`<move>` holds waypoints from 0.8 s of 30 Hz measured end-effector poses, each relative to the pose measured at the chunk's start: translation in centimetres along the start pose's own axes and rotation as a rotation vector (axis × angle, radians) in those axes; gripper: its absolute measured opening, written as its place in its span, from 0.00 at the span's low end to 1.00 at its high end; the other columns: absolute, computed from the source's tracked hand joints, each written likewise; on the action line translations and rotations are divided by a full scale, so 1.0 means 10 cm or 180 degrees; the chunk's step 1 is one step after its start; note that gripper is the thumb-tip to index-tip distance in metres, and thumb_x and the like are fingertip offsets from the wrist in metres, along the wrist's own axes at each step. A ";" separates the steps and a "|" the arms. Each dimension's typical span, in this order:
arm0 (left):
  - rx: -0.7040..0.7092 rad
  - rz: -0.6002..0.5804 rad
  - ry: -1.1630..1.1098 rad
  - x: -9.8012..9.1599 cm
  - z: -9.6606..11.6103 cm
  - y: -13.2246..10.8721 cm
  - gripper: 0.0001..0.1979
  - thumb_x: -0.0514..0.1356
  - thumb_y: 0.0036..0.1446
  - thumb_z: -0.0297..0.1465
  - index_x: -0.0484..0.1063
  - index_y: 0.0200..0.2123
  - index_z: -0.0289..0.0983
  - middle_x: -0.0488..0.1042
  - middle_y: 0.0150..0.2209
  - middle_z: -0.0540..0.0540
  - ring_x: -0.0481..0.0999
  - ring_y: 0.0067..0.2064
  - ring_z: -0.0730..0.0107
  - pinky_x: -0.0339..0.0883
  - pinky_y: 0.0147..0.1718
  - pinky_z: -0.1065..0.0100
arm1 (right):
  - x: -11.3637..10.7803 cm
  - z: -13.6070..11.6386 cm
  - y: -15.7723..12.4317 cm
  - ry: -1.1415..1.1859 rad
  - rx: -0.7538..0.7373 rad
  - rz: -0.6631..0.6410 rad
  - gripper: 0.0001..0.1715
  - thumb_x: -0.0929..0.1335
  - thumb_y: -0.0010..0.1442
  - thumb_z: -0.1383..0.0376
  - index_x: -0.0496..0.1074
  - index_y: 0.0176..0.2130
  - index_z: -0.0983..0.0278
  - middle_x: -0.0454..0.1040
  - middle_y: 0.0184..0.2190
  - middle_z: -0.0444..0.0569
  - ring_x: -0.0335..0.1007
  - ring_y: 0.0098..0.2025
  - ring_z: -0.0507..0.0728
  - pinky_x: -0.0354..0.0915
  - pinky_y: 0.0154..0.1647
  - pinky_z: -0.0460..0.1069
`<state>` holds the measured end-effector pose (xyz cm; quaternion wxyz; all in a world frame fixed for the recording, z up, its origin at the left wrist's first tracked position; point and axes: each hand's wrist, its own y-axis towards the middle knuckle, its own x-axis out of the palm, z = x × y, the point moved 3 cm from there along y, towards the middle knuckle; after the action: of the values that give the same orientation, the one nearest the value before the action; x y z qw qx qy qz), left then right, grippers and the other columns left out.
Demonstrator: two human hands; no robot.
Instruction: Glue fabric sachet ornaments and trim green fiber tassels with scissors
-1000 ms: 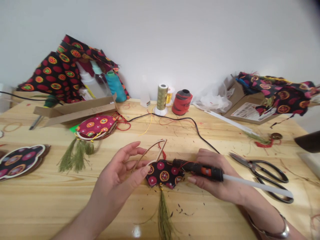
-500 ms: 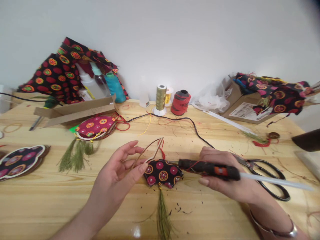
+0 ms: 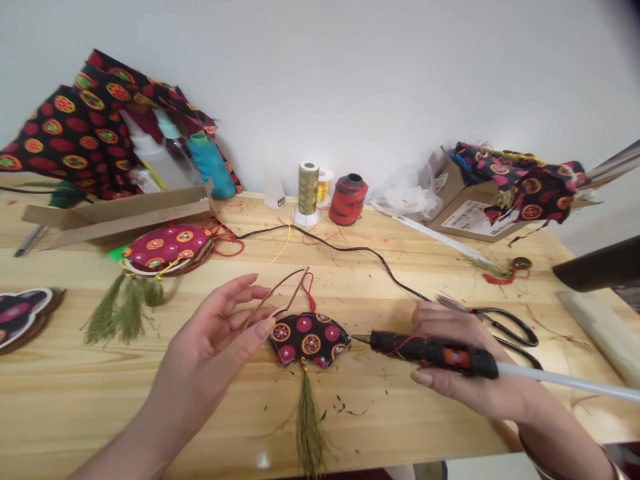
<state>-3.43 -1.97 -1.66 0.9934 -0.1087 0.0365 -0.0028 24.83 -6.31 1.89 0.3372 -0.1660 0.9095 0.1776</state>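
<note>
My left hand [image 3: 215, 353] pinches the left corner of a fan-shaped fabric pendant [image 3: 310, 339], its thumb on top. The pendant is black with pink and orange circles and small pearl-like beads. A red cord loop [image 3: 309, 293] rises from its upper edge, and an olive tassel [image 3: 310, 423] hangs from its lower edge. Between the same fingers and the pendant stands a thin brown frame strip [image 3: 293, 293], bent to a point. A black hot glue gun [image 3: 430, 350] with a long white glue stick [image 3: 565, 381] is gripped in my right hand [image 3: 470, 363]. Its nozzle is at the pendant's right corner.
Black-handled scissors [image 3: 505, 323] lie behind my right hand. A black cable [image 3: 345, 249] crosses the table. Thread spools [image 3: 349, 200] stand by the wall. At left are a pink tasselled pendant [image 3: 167, 247] and a cardboard tray [image 3: 125, 213]; a cardboard box [image 3: 473, 213] holds fabric at right.
The glue gun's nozzle has moved from the pendant's upper right edge to its right corner. My left hand keeps its hold, and the whole view has shifted somewhat.
</note>
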 end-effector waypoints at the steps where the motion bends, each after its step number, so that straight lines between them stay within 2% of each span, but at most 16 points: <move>1: 0.0009 -0.0003 0.0009 0.00 0.00 0.00 0.27 0.65 0.49 0.38 0.65 0.53 0.43 0.73 0.50 0.44 0.76 0.49 0.57 0.69 0.49 0.61 | 0.02 -0.01 -0.01 -0.0063 0.0017 -0.0049 0.17 0.69 0.57 0.59 0.62 0.22 0.61 0.60 0.18 0.42 0.60 0.26 0.55 0.58 0.30 0.52; 7: 0.0069 -0.0038 0.0048 0.00 0.01 0.00 0.26 0.65 0.50 0.38 0.65 0.53 0.43 0.73 0.49 0.44 0.74 0.51 0.56 0.69 0.50 0.61 | 0.10 -0.01 -0.02 -0.0228 0.0281 -0.0487 0.14 0.67 0.59 0.60 0.64 0.25 0.63 0.64 0.22 0.45 0.59 0.28 0.55 0.57 0.30 0.52; 11: 0.0039 -0.0035 0.0048 0.00 0.00 0.00 0.27 0.65 0.50 0.38 0.65 0.53 0.43 0.73 0.50 0.44 0.73 0.52 0.56 0.69 0.51 0.60 | 0.10 -0.01 0.00 -0.0259 0.0292 -0.0510 0.16 0.67 0.59 0.59 0.62 0.24 0.63 0.63 0.21 0.45 0.58 0.27 0.55 0.56 0.30 0.51; 18: 0.0045 -0.0069 -0.0040 0.00 -0.01 0.00 0.27 0.66 0.50 0.37 0.65 0.53 0.43 0.73 0.50 0.45 0.74 0.51 0.59 0.68 0.51 0.63 | 0.12 -0.03 -0.03 -0.0436 0.0279 -0.0533 0.13 0.67 0.59 0.60 0.64 0.26 0.63 0.64 0.22 0.45 0.58 0.28 0.55 0.57 0.31 0.52; 24: 0.0041 -0.0028 -0.0047 0.00 -0.01 0.01 0.27 0.66 0.49 0.37 0.66 0.53 0.43 0.73 0.50 0.44 0.73 0.52 0.57 0.69 0.51 0.62 | 0.12 -0.02 -0.05 -0.0623 0.0329 -0.0579 0.17 0.67 0.58 0.59 0.60 0.24 0.62 0.62 0.22 0.44 0.58 0.29 0.55 0.57 0.33 0.52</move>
<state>-3.48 -1.91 -1.81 0.9943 -0.1024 0.0287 -0.0065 24.10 -7.04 1.12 0.4471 -0.2121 0.8614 0.1146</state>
